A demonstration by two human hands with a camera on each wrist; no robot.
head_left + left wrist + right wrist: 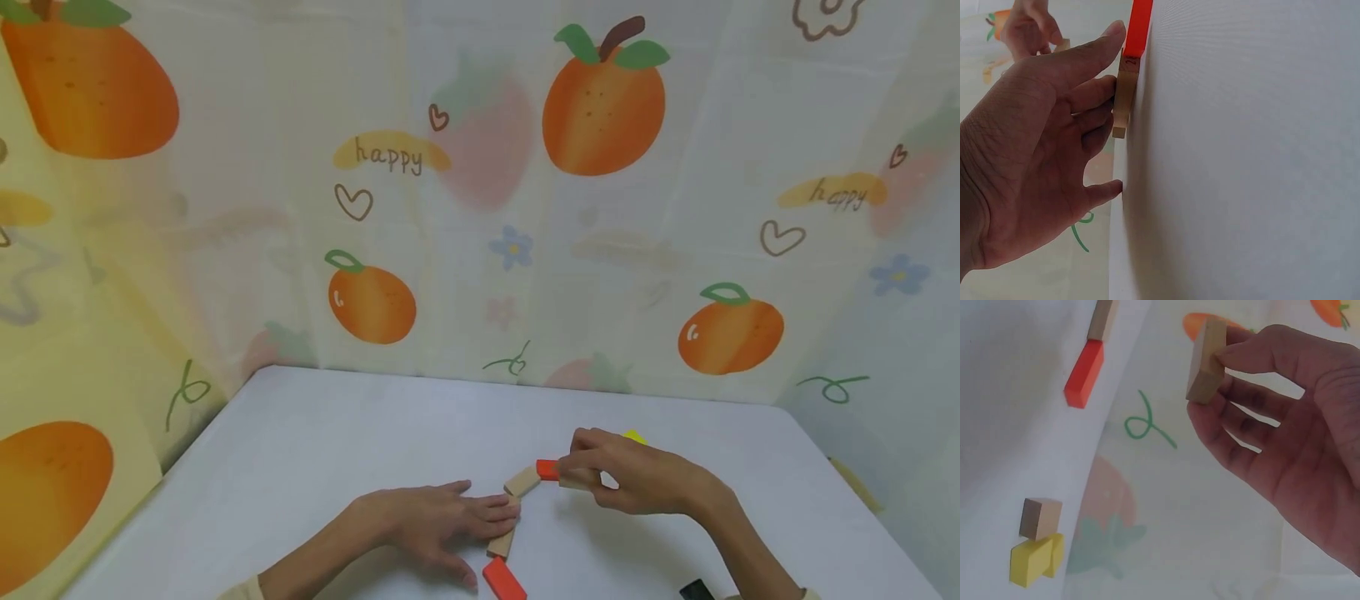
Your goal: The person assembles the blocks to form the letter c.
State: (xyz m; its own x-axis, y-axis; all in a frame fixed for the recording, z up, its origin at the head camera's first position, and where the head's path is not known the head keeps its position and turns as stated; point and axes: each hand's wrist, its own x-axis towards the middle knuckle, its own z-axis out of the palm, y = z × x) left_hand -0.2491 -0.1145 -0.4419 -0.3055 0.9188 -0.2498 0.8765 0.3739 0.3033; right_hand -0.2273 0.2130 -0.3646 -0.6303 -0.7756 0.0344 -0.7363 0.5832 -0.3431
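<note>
My right hand (645,475) pinches a plain wooden block (1205,362) between thumb and fingers, held up above the table. A curved line of blocks lies on the white table: a red block (505,578) at the near end, wooden blocks in the middle, and another red block (547,469) at the far end, just left of the held block. Over the middle of the line, my left hand (435,525) lies with fingers stretched, fingertips at a wooden block (500,545) and partly covering its neighbour. Between them and the far red block is an angled wooden block (522,481).
Behind the right hand, yellow blocks (1032,561) stand beside another wooden block (1040,519), mostly hidden in the head view. A black object (696,590) shows at the near edge by the right forearm. A fruit-printed curtain (465,267) hangs behind the table.
</note>
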